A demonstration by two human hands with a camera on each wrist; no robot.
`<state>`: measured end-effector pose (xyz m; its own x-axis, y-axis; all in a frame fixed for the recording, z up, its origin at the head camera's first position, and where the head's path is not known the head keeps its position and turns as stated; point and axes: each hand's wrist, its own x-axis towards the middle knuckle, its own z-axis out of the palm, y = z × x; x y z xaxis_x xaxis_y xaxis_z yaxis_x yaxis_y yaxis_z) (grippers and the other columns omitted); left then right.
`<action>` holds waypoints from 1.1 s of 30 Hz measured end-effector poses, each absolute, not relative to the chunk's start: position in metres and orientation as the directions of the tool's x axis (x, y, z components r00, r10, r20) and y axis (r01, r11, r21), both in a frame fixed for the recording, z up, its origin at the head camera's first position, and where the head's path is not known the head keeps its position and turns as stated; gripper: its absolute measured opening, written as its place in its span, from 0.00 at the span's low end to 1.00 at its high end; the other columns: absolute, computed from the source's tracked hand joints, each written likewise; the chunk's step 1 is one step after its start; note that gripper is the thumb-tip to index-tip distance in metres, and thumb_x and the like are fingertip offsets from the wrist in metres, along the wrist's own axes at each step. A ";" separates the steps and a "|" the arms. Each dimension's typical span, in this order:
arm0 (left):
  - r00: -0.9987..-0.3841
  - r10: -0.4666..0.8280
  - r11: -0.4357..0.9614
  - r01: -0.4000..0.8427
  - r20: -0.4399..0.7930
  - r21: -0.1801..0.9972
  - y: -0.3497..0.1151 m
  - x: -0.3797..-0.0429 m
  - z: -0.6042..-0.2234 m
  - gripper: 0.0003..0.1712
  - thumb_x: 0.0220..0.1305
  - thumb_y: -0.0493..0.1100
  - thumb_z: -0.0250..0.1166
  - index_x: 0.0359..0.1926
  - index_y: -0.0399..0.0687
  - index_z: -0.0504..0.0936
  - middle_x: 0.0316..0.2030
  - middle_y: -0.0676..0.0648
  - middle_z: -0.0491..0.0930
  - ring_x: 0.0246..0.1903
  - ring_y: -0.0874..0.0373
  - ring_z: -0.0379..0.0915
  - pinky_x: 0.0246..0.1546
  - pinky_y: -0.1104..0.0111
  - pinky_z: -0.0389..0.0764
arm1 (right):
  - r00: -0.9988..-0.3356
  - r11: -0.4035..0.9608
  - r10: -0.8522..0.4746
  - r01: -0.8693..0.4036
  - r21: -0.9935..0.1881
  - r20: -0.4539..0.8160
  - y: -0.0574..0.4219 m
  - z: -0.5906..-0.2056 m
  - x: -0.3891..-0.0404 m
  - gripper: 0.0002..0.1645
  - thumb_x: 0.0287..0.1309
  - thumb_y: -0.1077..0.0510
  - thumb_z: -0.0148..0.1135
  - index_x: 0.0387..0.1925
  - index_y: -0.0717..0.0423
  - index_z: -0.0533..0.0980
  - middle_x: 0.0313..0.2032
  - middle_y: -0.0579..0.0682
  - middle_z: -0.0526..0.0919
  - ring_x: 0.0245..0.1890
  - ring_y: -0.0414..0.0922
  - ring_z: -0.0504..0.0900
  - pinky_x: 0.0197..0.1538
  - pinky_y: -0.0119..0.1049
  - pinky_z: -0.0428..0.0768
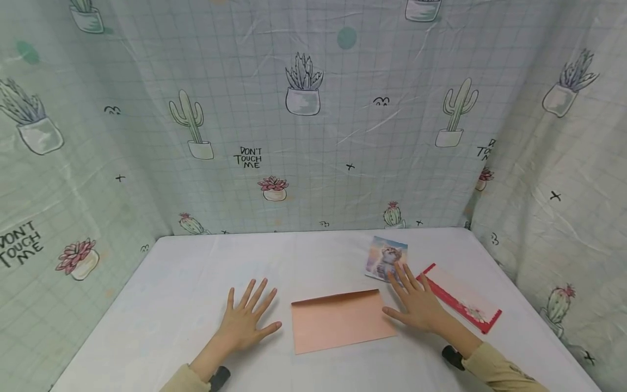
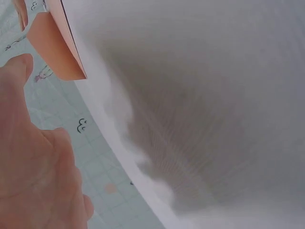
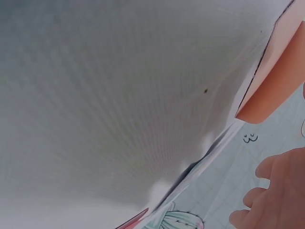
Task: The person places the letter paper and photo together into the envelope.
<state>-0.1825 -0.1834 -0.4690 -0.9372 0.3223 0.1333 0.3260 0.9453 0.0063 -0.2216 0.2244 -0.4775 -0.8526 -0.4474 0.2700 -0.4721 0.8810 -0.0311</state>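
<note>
A peach envelope (image 1: 343, 325) lies on the white table between my two hands, its flap standing up along the far edge. My left hand (image 1: 244, 322) is spread, palm down, to the left of it and holds nothing. To its right my right hand (image 1: 416, 306) is spread too, with the thumb by the envelope's right edge. A picture card of a kitten (image 1: 379, 256) lies beyond the right fingertips, partly covered by them. Right of that hand lies a pink card with red borders and white flowers (image 1: 470, 307). In the left wrist view, the raised flap (image 2: 55, 50) shows past the thumb.
The white table (image 1: 206, 261) has its far edge against a hanging cloth (image 1: 303, 136) printed with cacti and potted plants. The same cloth hangs at the left and right sides. A dark band sits at each wrist, by the beige sleeves.
</note>
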 end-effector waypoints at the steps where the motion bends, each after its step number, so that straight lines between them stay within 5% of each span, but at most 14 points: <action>1: -0.937 0.324 0.945 0.328 0.133 0.008 -0.184 -0.183 -0.469 0.43 0.53 0.72 0.48 0.66 0.61 0.56 0.69 0.49 0.49 0.68 0.46 0.42 0.60 0.37 0.39 | -0.850 0.879 -0.450 -0.475 -0.032 0.274 0.224 -0.478 -0.222 0.51 0.49 0.30 0.49 0.67 0.53 0.50 0.70 0.52 0.38 0.69 0.42 0.25 0.60 0.67 0.49; 21: -0.938 0.334 0.939 0.339 0.089 0.054 -0.189 -0.176 -0.467 0.42 0.54 0.73 0.45 0.66 0.60 0.55 0.69 0.49 0.47 0.68 0.46 0.40 0.60 0.38 0.38 | -0.869 0.867 -0.449 -0.480 -0.134 0.209 0.223 -0.479 -0.209 0.49 0.52 0.31 0.49 0.68 0.51 0.49 0.69 0.55 0.45 0.69 0.42 0.26 0.61 0.65 0.47; 31: -0.925 0.375 0.924 0.378 0.065 0.061 -0.182 -0.166 -0.462 0.42 0.56 0.71 0.45 0.67 0.60 0.51 0.70 0.50 0.43 0.69 0.46 0.38 0.61 0.38 0.39 | -0.858 0.832 -0.484 -0.513 -0.211 0.172 0.217 -0.473 -0.203 0.43 0.54 0.37 0.52 0.66 0.53 0.55 0.67 0.57 0.54 0.66 0.60 0.51 0.61 0.65 0.48; 33: -0.921 0.382 0.920 0.387 0.074 0.067 -0.179 -0.164 -0.461 0.41 0.56 0.71 0.45 0.67 0.60 0.51 0.70 0.50 0.42 0.69 0.46 0.37 0.61 0.38 0.39 | -0.851 0.821 -0.499 -0.525 -0.225 0.165 0.215 -0.472 -0.202 0.42 0.55 0.39 0.52 0.66 0.52 0.55 0.67 0.56 0.53 0.68 0.57 0.47 0.61 0.64 0.48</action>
